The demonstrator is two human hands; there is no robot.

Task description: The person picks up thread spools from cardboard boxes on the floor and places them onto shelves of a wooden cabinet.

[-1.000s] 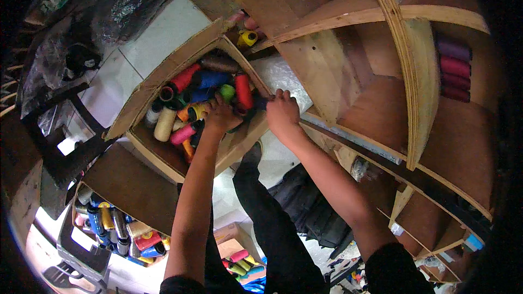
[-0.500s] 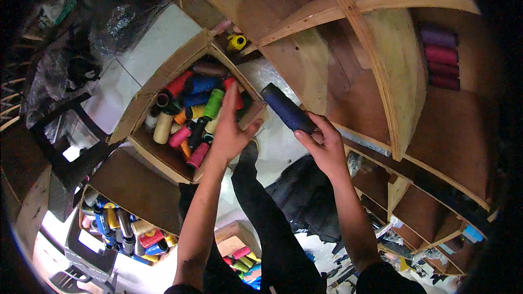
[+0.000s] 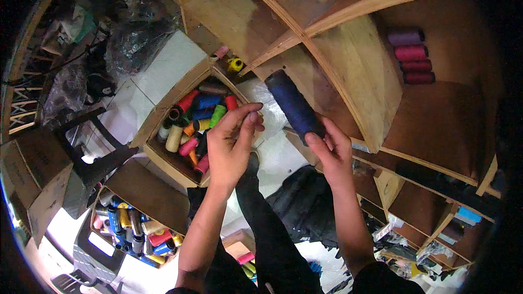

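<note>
A dark navy spool of thread [image 3: 294, 103] is gripped at its lower end by my right hand [image 3: 333, 144], tilted with its top up and to the left. Left of it, my left hand [image 3: 234, 136] is closed in a pinch, apart from the spool; whatever sits between its fingertips is too small to make out. Behind that hand stands an open cardboard box [image 3: 155, 155] of mixed thread spools, among them a green spool [image 3: 217, 115], a cream spool [image 3: 174, 138] and a blue spool [image 3: 207, 102]. My left hand hides part of the box's right side.
Wooden shelving [image 3: 381, 84] fills the right side, with several purple and red spools [image 3: 411, 53] in one compartment. At lower left, more spools [image 3: 133, 228] are piled. A black frame [image 3: 90, 130] and clear plastic wrap [image 3: 136, 49] lie left; black cloth [image 3: 299, 207] lies below my right hand.
My left hand has moved from over the box toward the spool, its spread fingers now pinched. The navy spool is more upright in my right hand. The view has shifted slightly.
</note>
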